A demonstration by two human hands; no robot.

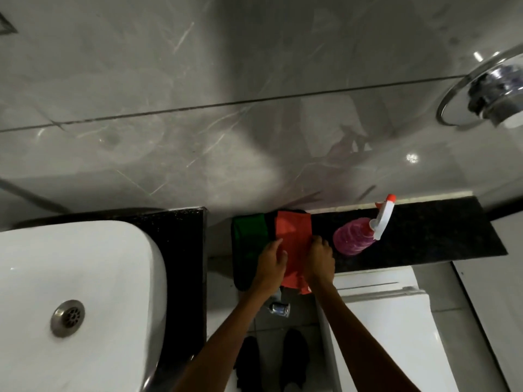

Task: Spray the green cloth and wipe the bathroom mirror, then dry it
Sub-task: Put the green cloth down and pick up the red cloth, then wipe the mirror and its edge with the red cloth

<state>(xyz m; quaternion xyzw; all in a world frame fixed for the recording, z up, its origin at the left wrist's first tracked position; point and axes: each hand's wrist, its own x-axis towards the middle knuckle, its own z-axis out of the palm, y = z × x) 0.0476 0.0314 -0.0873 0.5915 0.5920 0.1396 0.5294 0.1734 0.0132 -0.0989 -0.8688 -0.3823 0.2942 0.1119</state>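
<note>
A green cloth [250, 232] lies folded on the left end of a dark stone ledge [438, 236]. Beside it on the right lies an orange cloth [293, 230], hanging over the ledge's front edge. My left hand [273, 263] rests on the orange cloth's left side and partly on the green cloth. My right hand [319, 260] grips the orange cloth's right edge. A pink spray bottle [355, 236] with a white trigger and an orange nozzle stands on the ledge just right of my right hand. No mirror is in view.
A white sink [70, 278] with a metal drain sits in a black counter at the left. Below the ledge is a white toilet tank lid [390, 321]. A chrome wall fixture [486, 89] is at the upper right. Grey marble tiles cover the wall. My dark shoes show on the floor.
</note>
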